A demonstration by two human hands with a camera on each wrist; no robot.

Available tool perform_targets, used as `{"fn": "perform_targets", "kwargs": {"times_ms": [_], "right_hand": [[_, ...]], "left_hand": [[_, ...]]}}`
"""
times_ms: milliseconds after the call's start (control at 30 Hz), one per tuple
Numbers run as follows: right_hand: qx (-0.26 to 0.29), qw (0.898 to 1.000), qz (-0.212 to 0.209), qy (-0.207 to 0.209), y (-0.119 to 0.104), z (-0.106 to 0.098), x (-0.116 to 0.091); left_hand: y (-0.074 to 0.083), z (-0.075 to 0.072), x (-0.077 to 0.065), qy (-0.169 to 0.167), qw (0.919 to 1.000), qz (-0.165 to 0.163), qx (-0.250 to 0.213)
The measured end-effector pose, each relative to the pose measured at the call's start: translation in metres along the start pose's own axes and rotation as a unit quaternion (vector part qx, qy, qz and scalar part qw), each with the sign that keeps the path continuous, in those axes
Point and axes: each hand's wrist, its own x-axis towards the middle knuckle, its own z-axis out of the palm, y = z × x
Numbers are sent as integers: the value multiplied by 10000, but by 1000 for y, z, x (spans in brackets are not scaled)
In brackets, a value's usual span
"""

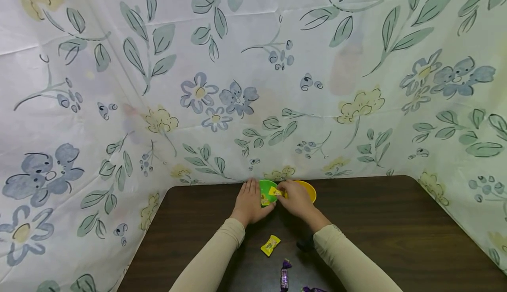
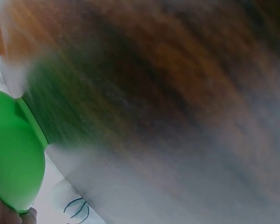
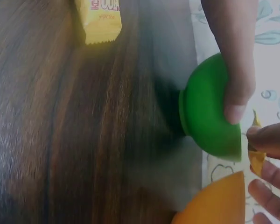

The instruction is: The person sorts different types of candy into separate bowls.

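Note:
At the table's far edge stands a green bowl (image 1: 269, 184), held by my left hand (image 1: 248, 203) with the thumb across its near side. Yellow wrapped candy (image 1: 264, 200) shows inside the bowl. My right hand (image 1: 298, 200) pinches a yellow wrapped candy (image 1: 274, 191) between thumb and fingers, over the green bowl's mouth. In the right wrist view, this pinched candy (image 3: 257, 161) is just beyond the rim, and the left thumb (image 3: 235, 112) presses the bowl's outer wall. A yellow-orange bowl (image 1: 311, 191) stands close by, partly hidden behind the right hand.
Another yellow wrapped candy (image 1: 270, 245) lies on the dark wooden table (image 1: 376, 226) between the forearms. Nearer are purple wrapped candies (image 1: 284, 279), one cut off by the frame's bottom edge. A floral cloth (image 1: 237, 85) hangs behind the table and along both sides.

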Motion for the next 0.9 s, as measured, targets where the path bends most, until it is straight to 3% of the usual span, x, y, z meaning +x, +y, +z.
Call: {"fn": "perform_targets", "kwargs": {"times_ms": [533,900], "right_hand": [[-105,9998,30,-146,-6,8,8],[92,9993,-362,-92,-10,2,-2]], "left_hand": [[0,-1,1,-116,9998,-48,168],[1,-1,1,-127,9998,-51,134]]}}
